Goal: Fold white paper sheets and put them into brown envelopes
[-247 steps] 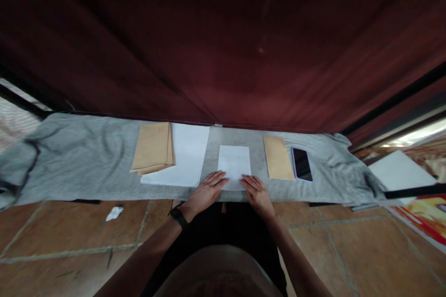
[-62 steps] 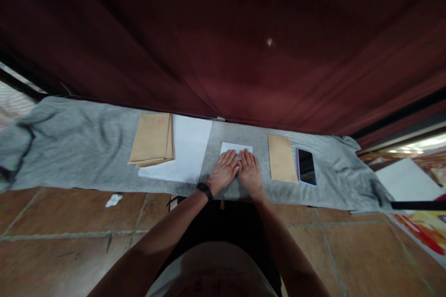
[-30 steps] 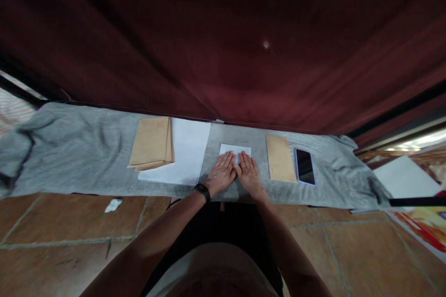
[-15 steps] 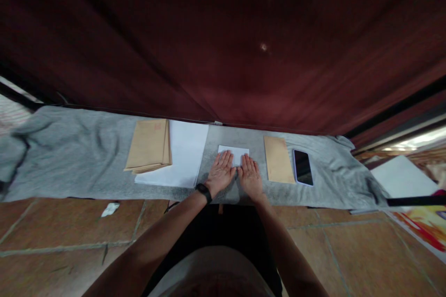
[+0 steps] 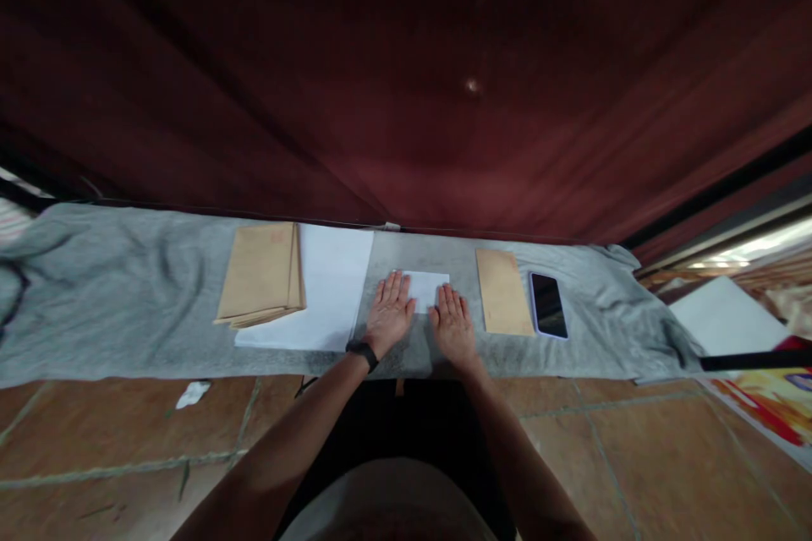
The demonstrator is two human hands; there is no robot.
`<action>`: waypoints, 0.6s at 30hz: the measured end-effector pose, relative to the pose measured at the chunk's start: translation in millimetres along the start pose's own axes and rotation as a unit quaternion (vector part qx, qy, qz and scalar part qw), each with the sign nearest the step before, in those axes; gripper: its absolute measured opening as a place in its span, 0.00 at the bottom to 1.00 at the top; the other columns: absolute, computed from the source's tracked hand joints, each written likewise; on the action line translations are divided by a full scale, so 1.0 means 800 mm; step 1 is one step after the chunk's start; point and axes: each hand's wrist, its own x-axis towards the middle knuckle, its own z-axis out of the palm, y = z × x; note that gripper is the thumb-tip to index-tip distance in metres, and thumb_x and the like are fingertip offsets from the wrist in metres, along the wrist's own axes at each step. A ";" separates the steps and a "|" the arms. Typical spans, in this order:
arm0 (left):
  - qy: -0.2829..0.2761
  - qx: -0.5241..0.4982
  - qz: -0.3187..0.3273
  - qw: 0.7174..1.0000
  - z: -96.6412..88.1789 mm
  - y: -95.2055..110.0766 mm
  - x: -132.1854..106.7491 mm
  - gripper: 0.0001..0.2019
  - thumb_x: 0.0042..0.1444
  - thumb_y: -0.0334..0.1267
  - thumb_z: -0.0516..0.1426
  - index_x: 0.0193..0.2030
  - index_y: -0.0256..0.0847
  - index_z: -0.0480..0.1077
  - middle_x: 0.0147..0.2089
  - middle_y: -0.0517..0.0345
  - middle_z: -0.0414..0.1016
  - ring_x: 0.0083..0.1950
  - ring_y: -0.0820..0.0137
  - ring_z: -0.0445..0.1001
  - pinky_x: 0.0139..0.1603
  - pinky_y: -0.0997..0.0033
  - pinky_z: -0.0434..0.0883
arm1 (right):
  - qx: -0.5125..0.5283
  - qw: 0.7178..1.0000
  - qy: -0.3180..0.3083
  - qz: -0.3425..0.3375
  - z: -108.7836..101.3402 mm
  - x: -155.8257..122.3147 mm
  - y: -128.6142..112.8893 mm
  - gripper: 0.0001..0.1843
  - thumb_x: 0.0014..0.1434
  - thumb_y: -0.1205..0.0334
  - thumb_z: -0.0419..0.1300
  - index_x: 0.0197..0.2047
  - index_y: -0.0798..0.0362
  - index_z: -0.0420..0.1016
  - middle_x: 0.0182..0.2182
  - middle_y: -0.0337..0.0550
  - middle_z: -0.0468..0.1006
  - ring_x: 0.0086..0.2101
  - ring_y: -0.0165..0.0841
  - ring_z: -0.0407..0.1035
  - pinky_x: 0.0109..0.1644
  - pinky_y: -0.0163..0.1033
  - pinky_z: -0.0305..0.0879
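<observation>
A small folded white paper (image 5: 426, 287) lies flat on the grey cloth in front of me. My left hand (image 5: 388, 311) rests palm down over its left edge, fingers stretched out. On its right edge my right hand (image 5: 452, 323) lies flat as well, fingers extended. Both hands are open and partly cover the paper. To the left is a stack of brown envelopes (image 5: 261, 270), overlapping a pile of larger white sheets (image 5: 336, 283). One single brown envelope (image 5: 506, 292) lies to the right of my right hand.
A phone (image 5: 549, 305) sits right of the single envelope. The grey cloth (image 5: 158, 287) covers a narrow bench against a dark red panel (image 5: 406, 101). A white board (image 5: 729, 317) is at the far right. White scrap (image 5: 193, 394) lies on the tiled floor.
My left hand has slid left across the paper, widening the gap between my hands and uncovering more of its middle. The view has shifted slightly.
</observation>
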 end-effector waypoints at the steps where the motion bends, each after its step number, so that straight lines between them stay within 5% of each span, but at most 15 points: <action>1: 0.002 0.000 -0.004 1.000 -0.001 0.000 -0.001 0.30 0.70 0.44 0.42 0.74 0.31 0.51 0.77 0.43 0.47 0.78 0.59 0.42 0.77 0.52 0.43 | 0.003 1.000 0.001 0.007 -0.001 0.002 -0.002 0.29 0.73 0.58 0.44 0.72 0.62 0.57 0.68 0.59 0.63 0.67 0.45 0.56 0.70 0.57 0.50; 11: 0.006 0.019 0.006 1.000 0.004 -0.004 -0.002 0.30 0.68 0.40 0.44 0.75 0.32 0.48 0.78 0.44 0.46 0.78 0.59 0.41 0.77 0.52 0.43 | 0.026 0.997 -0.059 -0.035 0.006 0.034 -0.034 0.27 0.74 0.57 0.43 0.72 0.57 0.58 0.69 0.53 0.60 0.69 0.41 0.52 0.72 0.54 0.49; 18: 0.019 0.019 -0.015 1.000 0.007 -0.001 -0.004 0.30 0.70 0.42 0.43 0.75 0.31 0.48 0.78 0.42 0.45 0.78 0.57 0.43 0.76 0.50 0.46 | -0.005 0.999 -0.052 -0.008 0.008 0.030 -0.015 0.28 0.74 0.56 0.45 0.73 0.54 0.56 0.71 0.54 0.55 0.69 0.43 0.51 0.70 0.55 0.48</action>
